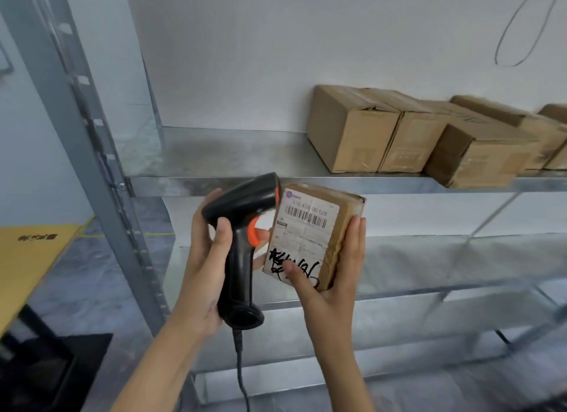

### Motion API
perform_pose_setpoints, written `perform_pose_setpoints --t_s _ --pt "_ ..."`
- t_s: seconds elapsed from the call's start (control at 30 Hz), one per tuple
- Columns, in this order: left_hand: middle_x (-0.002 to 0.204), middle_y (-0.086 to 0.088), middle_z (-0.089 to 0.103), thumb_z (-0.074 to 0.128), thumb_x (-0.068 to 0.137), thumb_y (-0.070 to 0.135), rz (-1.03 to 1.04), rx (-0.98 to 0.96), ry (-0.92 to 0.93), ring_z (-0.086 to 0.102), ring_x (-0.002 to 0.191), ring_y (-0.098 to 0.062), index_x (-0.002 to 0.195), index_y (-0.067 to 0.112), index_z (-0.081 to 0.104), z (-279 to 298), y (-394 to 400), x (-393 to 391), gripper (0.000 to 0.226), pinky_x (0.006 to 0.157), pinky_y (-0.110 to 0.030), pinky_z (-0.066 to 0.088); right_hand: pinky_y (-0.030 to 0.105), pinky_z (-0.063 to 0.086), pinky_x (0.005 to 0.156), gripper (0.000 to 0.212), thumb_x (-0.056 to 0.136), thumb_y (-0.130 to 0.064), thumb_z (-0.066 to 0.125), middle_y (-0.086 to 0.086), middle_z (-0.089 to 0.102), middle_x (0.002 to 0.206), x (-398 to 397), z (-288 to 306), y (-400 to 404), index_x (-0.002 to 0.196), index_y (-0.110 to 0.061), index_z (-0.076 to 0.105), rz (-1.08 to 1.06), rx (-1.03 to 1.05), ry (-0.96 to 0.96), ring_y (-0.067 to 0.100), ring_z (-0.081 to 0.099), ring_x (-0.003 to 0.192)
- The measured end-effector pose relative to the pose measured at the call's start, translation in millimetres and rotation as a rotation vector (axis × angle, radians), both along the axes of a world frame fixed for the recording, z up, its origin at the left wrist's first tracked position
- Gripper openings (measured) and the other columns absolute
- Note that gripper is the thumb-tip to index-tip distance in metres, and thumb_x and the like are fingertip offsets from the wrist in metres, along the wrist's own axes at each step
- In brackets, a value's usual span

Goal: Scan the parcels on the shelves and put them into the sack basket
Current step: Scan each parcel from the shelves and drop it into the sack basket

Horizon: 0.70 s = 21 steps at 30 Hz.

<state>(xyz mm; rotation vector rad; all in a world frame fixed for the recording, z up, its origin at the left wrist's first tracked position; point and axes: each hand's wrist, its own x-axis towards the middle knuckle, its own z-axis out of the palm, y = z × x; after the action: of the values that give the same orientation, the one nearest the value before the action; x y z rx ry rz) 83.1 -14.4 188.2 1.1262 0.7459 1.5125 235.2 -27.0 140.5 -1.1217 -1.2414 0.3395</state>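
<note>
- The left hand [204, 258] is wrapped tight around the handle of the black scanner [242, 242], with the thumb on the near side and a fingertip by the orange trigger [253, 232], likely so it can be pressed fast
- The right hand [334, 270] is clamped on a small brown parcel [313, 236]: the thumb is pressed on the black writing at the bottom, and the other fingers are curled up its right edge
- The parcel is held tilted with its white label [302, 224] facing up, so the barcode can be read
- The scanner's nose is pointed at the label from about 9 o'clock and is held just beside its top left corner
- A cord [241, 368] is seen hanging down from the handle toward 6 o'clock
- More boxes [429, 135] are lined up on the metal shelf [214, 163] at 2 o'clock, likely waiting to be scanned
- The sack basket cannot be picked out for sure in this view
- The step is judged to be the scan itself; the drop is not yet done
</note>
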Motion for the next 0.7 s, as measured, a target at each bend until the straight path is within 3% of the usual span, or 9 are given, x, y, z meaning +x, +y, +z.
perform_pose_setpoints --t_s 0.07,0.13,0.23,0.27,0.33,0.47,0.6,0.7 --pt "0.129 -0.001 0.07 0.069 0.082 0.066 0.005 -0.001 0.032 0.07 0.114 -0.029 0.14 0.047 0.044 -14 -6 1 0.066 0.092 -0.049 0.059 0.051 0.024 0.121 0.112 0.076 -0.018 0.084 -0.02 0.005 0.165 7 -20 -7 0.155 -0.051 0.012 -0.06 -0.075 0.065 -0.001 0.011 0.15" --pt "0.118 0.002 0.074 0.063 0.084 0.06 0.079 0.061 0.15 0.073 0.107 -0.028 0.134 0.056 0.043 -29 -14 2 0.053 0.093 -0.043 0.057 0.048 0.021 0.122 0.113 0.076 -0.013 0.086 -0.016 0.006 0.166 16 -34 -12 0.153 -0.05 0.013 -0.133 -0.149 0.079 -0.01 0.01 0.146" --pt "0.102 -0.003 0.075 0.061 0.085 0.055 0.102 0.091 0.263 0.076 0.082 -0.023 0.13 0.063 0.043 -48 -26 7 0.049 0.074 -0.027 0.06 0.018 0.011 0.114 0.109 0.074 -0.019 0.085 -0.006 0.007 0.167 24 -47 -18 0.151 -0.047 0.013 -0.259 -0.163 -0.019 -0.022 0.012 0.135" --pt "0.101 -0.003 0.073 0.062 0.084 0.056 0.079 0.07 0.286 0.076 0.075 -0.025 0.129 0.064 0.042 -54 -30 10 0.049 0.066 -0.028 0.06 0.008 0.008 0.109 0.11 0.075 -0.016 0.086 -0.004 0.007 0.168 24 -50 -20 0.153 -0.044 0.013 -0.285 -0.176 -0.042 -0.019 0.015 0.134" --pt "0.097 0.001 0.072 0.061 0.083 0.058 0.035 0.041 0.314 0.073 0.067 -0.026 0.128 0.067 0.042 -63 -37 17 0.05 0.059 -0.029 0.059 0.001 0.006 0.105 0.111 0.075 -0.012 0.087 -0.002 0.007 0.168 25 -55 -23 0.156 -0.035 0.015 -0.33 -0.197 -0.089 -0.002 0.022 0.134" --pt "0.094 0.002 0.072 0.06 0.084 0.059 0.032 0.039 0.339 0.068 0.058 -0.022 0.129 0.067 0.04 -72 -46 31 0.049 0.054 -0.029 0.057 0.003 0.003 0.107 0.107 0.076 -0.016 0.087 0.002 0.008 0.168 26 -61 -24 0.158 -0.027 0.019 -0.391 -0.201 -0.146 0.008 0.02 0.137" --pt "0.091 0.007 0.07 0.056 0.088 0.061 0.084 0.084 0.374 0.063 0.053 -0.017 0.133 0.065 0.037 -75 -50 43 0.049 0.051 -0.023 0.052 -0.001 0.005 0.103 0.107 0.078 -0.02 0.085 -0.004 0.005 0.168 29 -64 -26 0.158 -0.035 0.016 -0.4 -0.219 -0.134 0.012 0.02 0.135" --pt "0.085 0.009 0.069 0.054 0.09 0.06 0.123 0.109 0.397 0.06 0.049 -0.013 0.134 0.065 0.035 -74 -54 49 0.048 0.05 -0.022 0.051 0.012 0.013 0.107 0.108 0.079 -0.023 0.084 -0.009 0.002 0.168 32 -65 -28 0.158 -0.041 0.014 -0.404 -0.244 -0.119 0.011 0.018 0.137"
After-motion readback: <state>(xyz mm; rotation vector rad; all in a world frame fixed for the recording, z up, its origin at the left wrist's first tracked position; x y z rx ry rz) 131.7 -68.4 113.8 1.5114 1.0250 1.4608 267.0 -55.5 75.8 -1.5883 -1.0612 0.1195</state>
